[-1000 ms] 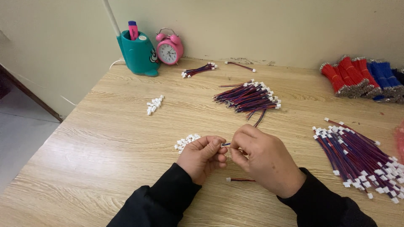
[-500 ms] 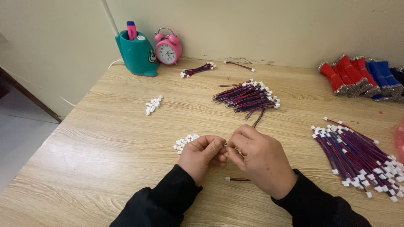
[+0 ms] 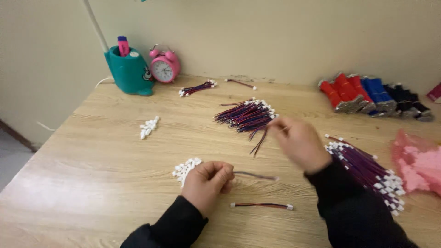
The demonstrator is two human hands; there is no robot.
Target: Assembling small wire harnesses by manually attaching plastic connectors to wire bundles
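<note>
Pale wood-grain table (image 3: 92, 183); teal holder (image 3: 129, 71) and pink alarm clock (image 3: 164, 66) at eleven o'clock — red-and-blue wires (image 3: 245, 115) with white ends at twelve; crumpled pink bag (image 3: 420, 163) at three — black sleeves (image 3: 353, 206).

On a wooden table (image 3: 92, 156), the left hand (image 3: 206, 181) rests curled beside a small heap of white connectors (image 3: 183, 169) and pinches one end of a thin wire (image 3: 255, 175) that lies out to the right. The right hand (image 3: 296, 142), blurred, is raised near a fan-shaped bundle of red and blue wires (image 3: 245, 115). A finished wire with white plugs (image 3: 262, 205) lies just in front of the left hand. A larger wire bundle (image 3: 367, 170) sits at the right, beside the sleeve. At the back stand a teal pen holder (image 3: 128, 71) and a pink alarm clock (image 3: 164, 66).
</note>
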